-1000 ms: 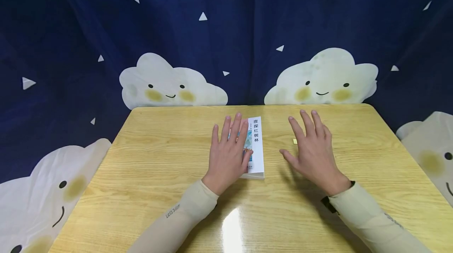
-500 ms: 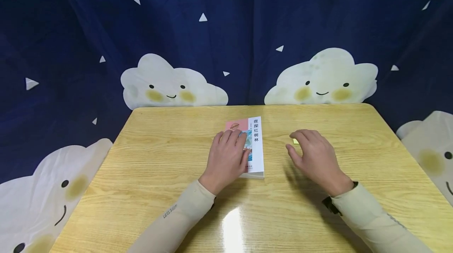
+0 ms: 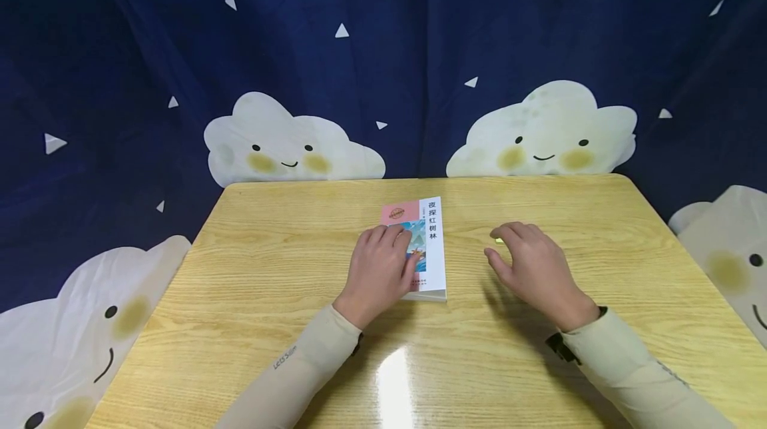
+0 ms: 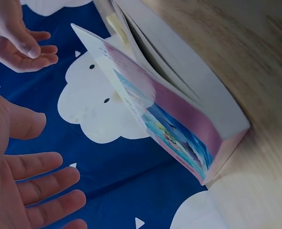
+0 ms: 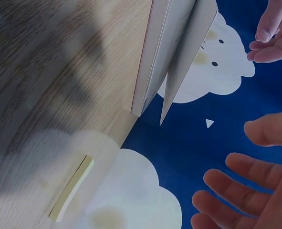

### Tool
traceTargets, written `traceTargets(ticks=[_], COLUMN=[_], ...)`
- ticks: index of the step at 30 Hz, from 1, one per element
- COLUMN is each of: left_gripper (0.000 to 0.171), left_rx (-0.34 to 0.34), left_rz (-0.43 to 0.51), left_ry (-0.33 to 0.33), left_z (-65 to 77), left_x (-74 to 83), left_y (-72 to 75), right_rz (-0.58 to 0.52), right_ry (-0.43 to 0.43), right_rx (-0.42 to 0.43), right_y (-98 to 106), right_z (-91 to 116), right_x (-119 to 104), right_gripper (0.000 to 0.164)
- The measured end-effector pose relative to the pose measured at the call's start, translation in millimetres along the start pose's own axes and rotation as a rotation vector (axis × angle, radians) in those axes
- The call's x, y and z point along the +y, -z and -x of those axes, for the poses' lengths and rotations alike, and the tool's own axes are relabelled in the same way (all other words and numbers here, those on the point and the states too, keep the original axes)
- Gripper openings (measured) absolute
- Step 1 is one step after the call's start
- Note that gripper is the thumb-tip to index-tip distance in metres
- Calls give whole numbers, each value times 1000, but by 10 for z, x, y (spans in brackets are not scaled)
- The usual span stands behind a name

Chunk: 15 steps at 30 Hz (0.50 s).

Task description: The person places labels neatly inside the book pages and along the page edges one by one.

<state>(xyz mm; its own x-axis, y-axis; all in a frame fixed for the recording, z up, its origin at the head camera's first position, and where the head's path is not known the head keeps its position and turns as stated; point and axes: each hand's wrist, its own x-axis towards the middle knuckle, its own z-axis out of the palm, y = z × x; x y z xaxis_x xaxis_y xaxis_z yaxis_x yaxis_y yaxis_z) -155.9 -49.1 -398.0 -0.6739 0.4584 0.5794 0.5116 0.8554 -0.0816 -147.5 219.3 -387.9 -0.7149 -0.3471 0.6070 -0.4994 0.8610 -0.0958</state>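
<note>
Head view: a blue curtain is hanging behind the table, its printed clouds rising above the far edge. The table is bearing both items. Pale sleeves are extending in from the near side and are leaving the space between the hands unobstructed. The book is lying flat near the middle, its front cover standing off the pages in both wrist views.

The left hand is hovering over the book's left part, fingers relaxed, gripping nothing, and is hiding some of the cover. For a sound grip, the fingers should be taking cover and pages together; catching the cover alone would likely be spreading the book. The right hand is hovering right of the book, thumb and fingers parted, nothing between them. Its fingers are screening most of the yellow pad, which is lying on the table. Being low, the pad is probably requiring an edge pinch.
</note>
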Motion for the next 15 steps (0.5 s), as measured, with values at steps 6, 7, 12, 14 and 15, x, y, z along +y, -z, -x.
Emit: traceTargets(ticks=[6,7,12,14,15], left_gripper=[33,33,31,30,29], left_rx=[-55,-59,-61,-62,-62], left_rz=[57,62,82,90,92], left_ry=[52,60,78,82,84], left_z=[14,14,6,-2,-7], left_x=[-20,-23,-37,-41,-42], left_y=[-5,-6,-28,-41,-47], right_rz=[-10,-10,-7,-7,-8], right_ry=[-11,-14,-33,-38,-39], right_rx=[-28,-33,-57,-65,-70], right_y=[-3,-5,-20,-31,-36], right_z=[-2,-1,23,32,36], right_x=[-18,-21,-28,-26,-25], right_gripper=[25,25,25,26,26])
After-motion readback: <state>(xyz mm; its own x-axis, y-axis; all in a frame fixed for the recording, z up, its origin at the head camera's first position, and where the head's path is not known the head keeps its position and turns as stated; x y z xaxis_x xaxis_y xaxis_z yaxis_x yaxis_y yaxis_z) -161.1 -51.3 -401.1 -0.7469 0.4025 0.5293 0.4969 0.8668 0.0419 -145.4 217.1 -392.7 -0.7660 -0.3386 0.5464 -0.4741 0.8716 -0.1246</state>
